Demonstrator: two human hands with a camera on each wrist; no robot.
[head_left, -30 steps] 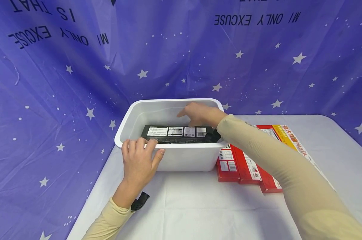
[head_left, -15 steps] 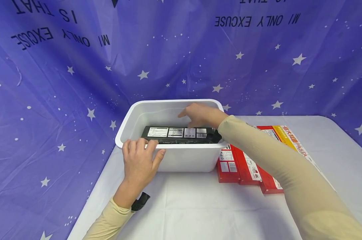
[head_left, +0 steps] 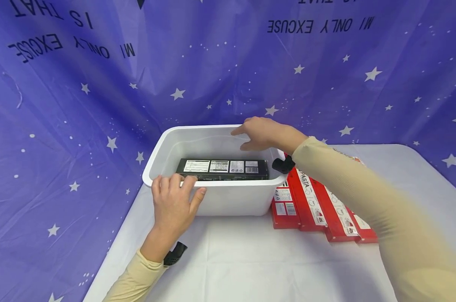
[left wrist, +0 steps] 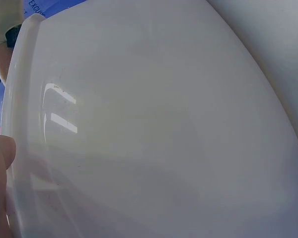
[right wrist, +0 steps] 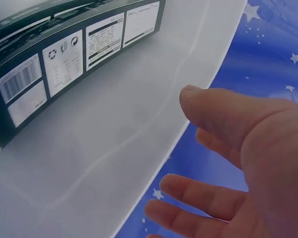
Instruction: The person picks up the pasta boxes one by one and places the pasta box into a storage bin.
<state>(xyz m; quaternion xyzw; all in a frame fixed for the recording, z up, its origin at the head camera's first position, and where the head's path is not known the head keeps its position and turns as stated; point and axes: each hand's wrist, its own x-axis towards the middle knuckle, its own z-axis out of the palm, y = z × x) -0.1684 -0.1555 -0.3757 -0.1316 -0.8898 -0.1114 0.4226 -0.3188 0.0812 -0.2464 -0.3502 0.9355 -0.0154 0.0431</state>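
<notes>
Black box (head_left: 224,171) lies lengthwise along bin (head_left: 231,199)

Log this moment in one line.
left hand: grips white bin; right hand: empty, near bin; black box: inside bin; red boxes: right of bin

The bin (head_left: 235,200) looks smooth, glossy plastic, the black box (head_left: 221,167) cardboard.

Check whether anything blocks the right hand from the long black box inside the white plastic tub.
Nothing visible does: the right hand hovers above the tub's far rim, with open space down to the black box.
</notes>
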